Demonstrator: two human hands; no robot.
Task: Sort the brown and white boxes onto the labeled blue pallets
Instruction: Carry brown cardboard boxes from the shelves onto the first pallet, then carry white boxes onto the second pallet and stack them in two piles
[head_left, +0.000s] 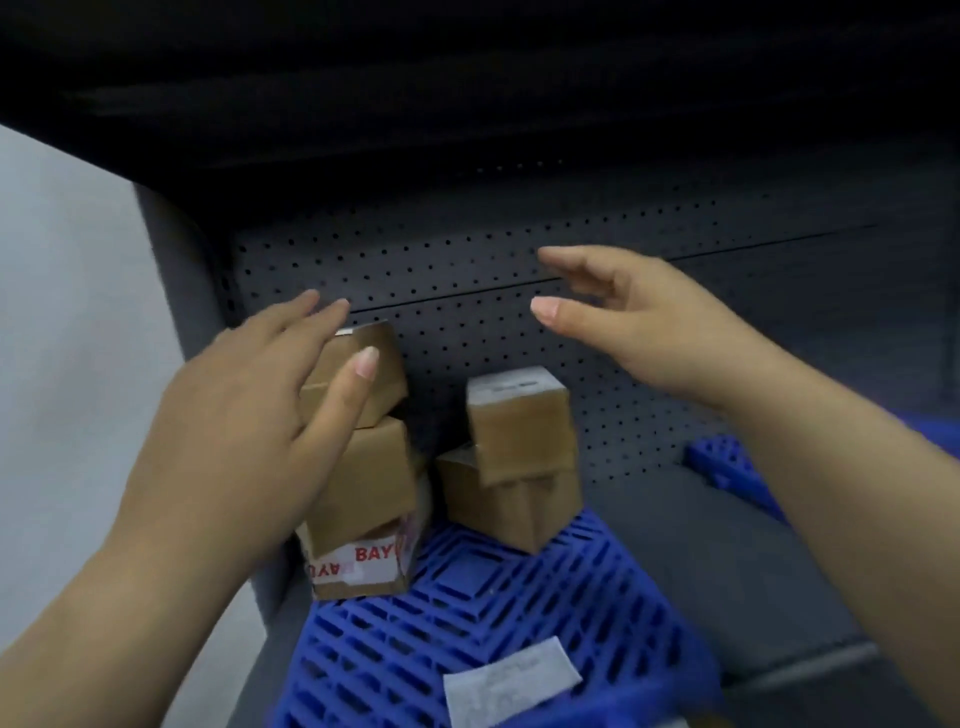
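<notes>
Brown boxes (519, 441) sit in two stacks at the back of the pallet (519, 597). My left hand (249, 415) is spread over the left stack's tilted top box (371, 371), contact unclear in the blur. My right hand (639, 322) hangs open and empty. Best to square the stack with both palms.

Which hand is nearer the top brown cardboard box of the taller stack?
Left. The left hand is right at the top brown cardboard box, thumb across its front; the right hand hovers apart, up to its right.

Your boxes (522, 434) were matt cardboard with tape (363, 564), the pallet (519, 613) ribbed plastic, the back panel (467, 249) matt perforated metal.
</notes>
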